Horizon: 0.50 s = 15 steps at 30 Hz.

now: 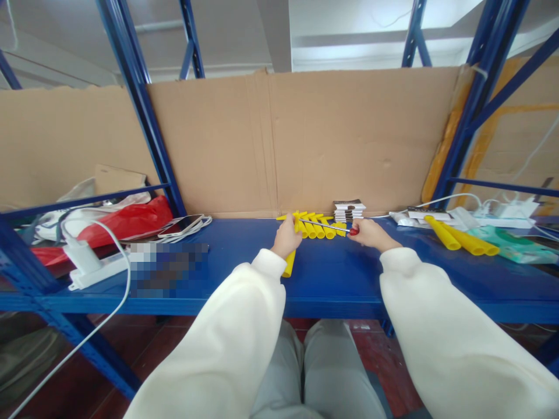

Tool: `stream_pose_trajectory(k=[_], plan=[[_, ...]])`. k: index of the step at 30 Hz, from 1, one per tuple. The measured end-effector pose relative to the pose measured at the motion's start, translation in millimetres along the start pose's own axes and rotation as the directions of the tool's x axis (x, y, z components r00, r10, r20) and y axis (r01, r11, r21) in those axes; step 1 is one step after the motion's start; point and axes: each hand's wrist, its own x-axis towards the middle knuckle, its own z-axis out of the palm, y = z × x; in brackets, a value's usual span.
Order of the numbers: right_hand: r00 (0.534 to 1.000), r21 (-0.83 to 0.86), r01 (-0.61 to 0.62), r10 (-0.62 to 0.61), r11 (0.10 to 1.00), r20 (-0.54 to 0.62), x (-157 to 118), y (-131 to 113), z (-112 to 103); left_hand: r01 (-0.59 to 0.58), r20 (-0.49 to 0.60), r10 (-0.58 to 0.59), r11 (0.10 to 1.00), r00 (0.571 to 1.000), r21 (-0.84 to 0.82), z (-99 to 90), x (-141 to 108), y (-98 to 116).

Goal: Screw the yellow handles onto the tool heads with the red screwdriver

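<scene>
My left hand is closed around a yellow tube piece, whose wide end points down toward the shelf's front edge. My right hand grips the red handle of a screwdriver. The metal shaft reaches left across to my left hand, where its tip meets the yellow piece; the exact contact is hidden by the fingers. Behind the shaft, several yellow tubes lie side by side on the blue shelf.
Small stacked white boxes stand behind my right hand. More yellow tubes and a green packet lie at the right. At left are a power strip, white cables and a red bag. Cardboard lines the back.
</scene>
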Motion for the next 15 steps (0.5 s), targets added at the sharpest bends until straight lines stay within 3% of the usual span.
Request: stream_pose_trajectory(k=[15], plan=[[1.000, -0.032, -0.008, 0.008, 0.999, -0.004, -1.3, -2.0, -3.2, 0.015, 0.027, -0.015, 1.000, 1.000, -0.002, -1.6, -0.3, 0.8]])
